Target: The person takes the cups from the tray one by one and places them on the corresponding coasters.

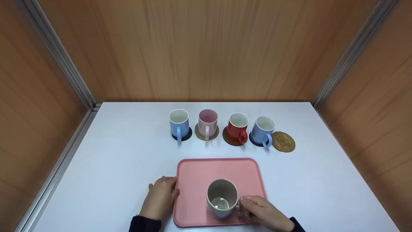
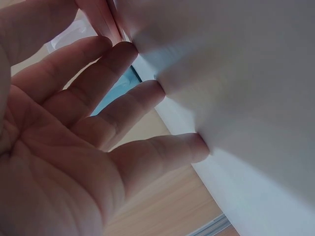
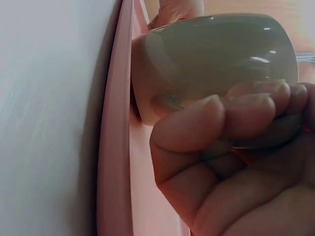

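A grey-green mug (image 1: 222, 198) is upright over the lower right part of a pink tray (image 1: 193, 174). My right hand (image 1: 265, 211) grips its handle, the fingers curled round it in the right wrist view, where the mug's base (image 3: 140, 81) is right at the tray's surface. My left hand (image 1: 160, 197) lies at the tray's left edge, fingertips on the rim. In the left wrist view its fingers (image 2: 142, 101) are spread and fairly straight, several tips resting on the white tabletop.
Behind the tray stand a light blue mug (image 1: 179, 124), a pink mug (image 1: 208, 121), a red mug (image 1: 237, 128) and another blue mug (image 1: 261, 130), each on a round coaster. A woven coaster (image 1: 283, 142) lies bare at the right. Wooden panels (image 1: 206, 51) enclose the white table (image 1: 112, 154).
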Motion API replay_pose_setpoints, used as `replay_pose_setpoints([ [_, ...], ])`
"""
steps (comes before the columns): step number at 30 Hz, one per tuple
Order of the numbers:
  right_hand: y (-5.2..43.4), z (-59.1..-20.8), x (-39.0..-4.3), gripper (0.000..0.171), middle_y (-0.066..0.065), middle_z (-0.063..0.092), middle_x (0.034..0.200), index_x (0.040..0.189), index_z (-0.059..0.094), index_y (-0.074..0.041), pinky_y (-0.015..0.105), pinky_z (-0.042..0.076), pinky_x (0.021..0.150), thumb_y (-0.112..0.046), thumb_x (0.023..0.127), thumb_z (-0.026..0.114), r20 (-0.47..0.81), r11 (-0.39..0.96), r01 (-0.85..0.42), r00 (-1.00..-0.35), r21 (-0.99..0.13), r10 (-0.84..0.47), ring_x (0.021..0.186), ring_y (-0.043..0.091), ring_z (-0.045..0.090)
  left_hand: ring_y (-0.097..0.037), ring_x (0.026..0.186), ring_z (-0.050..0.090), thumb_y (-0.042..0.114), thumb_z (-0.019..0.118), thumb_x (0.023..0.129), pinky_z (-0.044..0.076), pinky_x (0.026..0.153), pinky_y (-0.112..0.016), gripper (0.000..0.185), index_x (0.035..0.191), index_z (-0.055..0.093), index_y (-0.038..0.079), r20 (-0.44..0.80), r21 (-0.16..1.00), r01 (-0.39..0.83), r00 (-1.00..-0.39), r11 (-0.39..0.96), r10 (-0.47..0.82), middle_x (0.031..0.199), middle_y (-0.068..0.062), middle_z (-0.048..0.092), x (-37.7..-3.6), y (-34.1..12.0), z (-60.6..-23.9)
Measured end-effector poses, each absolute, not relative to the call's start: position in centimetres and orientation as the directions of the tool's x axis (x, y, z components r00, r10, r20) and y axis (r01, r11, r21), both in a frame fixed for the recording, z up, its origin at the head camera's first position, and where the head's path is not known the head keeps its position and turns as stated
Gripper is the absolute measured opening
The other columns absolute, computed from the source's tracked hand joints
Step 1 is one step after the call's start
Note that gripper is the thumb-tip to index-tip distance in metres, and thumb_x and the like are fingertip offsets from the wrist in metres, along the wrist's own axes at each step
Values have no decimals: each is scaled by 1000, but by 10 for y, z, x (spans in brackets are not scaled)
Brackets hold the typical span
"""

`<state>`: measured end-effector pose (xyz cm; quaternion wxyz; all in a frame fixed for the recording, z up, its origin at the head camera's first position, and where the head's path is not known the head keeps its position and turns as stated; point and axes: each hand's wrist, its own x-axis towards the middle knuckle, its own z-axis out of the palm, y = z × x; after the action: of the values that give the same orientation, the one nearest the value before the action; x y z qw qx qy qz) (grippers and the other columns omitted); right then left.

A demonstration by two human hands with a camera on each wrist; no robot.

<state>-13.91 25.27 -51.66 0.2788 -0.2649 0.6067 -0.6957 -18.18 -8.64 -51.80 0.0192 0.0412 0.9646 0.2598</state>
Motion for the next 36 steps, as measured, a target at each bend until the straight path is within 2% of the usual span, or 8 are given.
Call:
replay_pose_setpoints([
  [5, 254, -510, -138, 42, 23, 29, 73, 83, 35, 14, 33, 33, 60, -14, 110, 21, 23, -125, 87, -728, -988, -686, 64, 32, 29, -42, 130, 53, 21, 69, 92, 30, 98, -82, 34, 124, 68, 9, -23, 495, 67, -996, 866, 90, 126, -13, 67, -181, -86, -518],
  [10, 258, -503, -137, 40, 24, 32, 72, 84, 40, 14, 39, 35, 57, -10, 110, 20, 81, -124, 2, -745, -992, -662, 64, 34, 32, -43, 132, 52, 22, 69, 92, 30, 98, -82, 36, 125, 67, 8, -50, 502, 49, -995, 864, 86, 128, -15, 66, -182, -85, -517],
  [14, 266, -496, -136, 42, 25, 34, 74, 87, 42, 14, 39, 36, 58, -11, 110, 18, 65, -94, -5, -760, -996, -647, 67, 34, 35, -44, 132, 52, 22, 69, 92, 29, 98, -82, 37, 125, 67, 8, -65, 510, 38, -994, 859, 83, 129, -15, 66, -183, -85, -516],
  [19, 278, -485, -133, 43, 23, 33, 79, 87, 38, 13, 39, 34, 62, -18, 111, 19, -5, -56, 48, -799, -997, -602, 73, 34, 34, -43, 131, 52, 21, 69, 92, 29, 98, -82, 36, 126, 66, 8, -66, 507, 40, -994, 861, 85, 129, -14, 66, -184, -85, -515],
  [27, 301, -473, -131, 52, 25, 33, 83, 89, 36, 14, 39, 40, 64, -30, 111, 22, -79, 32, 72, -884, -997, -461, 76, 33, 36, -43, 132, 52, 22, 68, 92, 29, 99, -82, 36, 126, 66, 7, -61, 509, 42, -995, 860, 85, 129, -16, 66, -183, -85, -515],
  [31, 310, -470, -131, 54, 20, 33, 82, 89, 36, 12, 36, 43, 65, -36, 110, 23, -121, 68, 103, -916, -992, -382, 75, 32, 35, -43, 131, 53, 21, 68, 92, 30, 99, -82, 35, 125, 67, 7, -45, 506, 53, -995, 861, 87, 128, -15, 66, -182, -85, -515],
  [36, 317, -468, -131, 56, 9, 37, 78, 88, 35, 10, 32, 48, 66, -40, 109, 25, -149, 97, 127, -948, -987, -279, 73, 29, 36, -43, 129, 54, 20, 70, 91, 34, 97, -81, 35, 123, 68, 7, -21, 493, 70, -996, 867, 92, 126, -15, 67, -182, -86, -516],
])
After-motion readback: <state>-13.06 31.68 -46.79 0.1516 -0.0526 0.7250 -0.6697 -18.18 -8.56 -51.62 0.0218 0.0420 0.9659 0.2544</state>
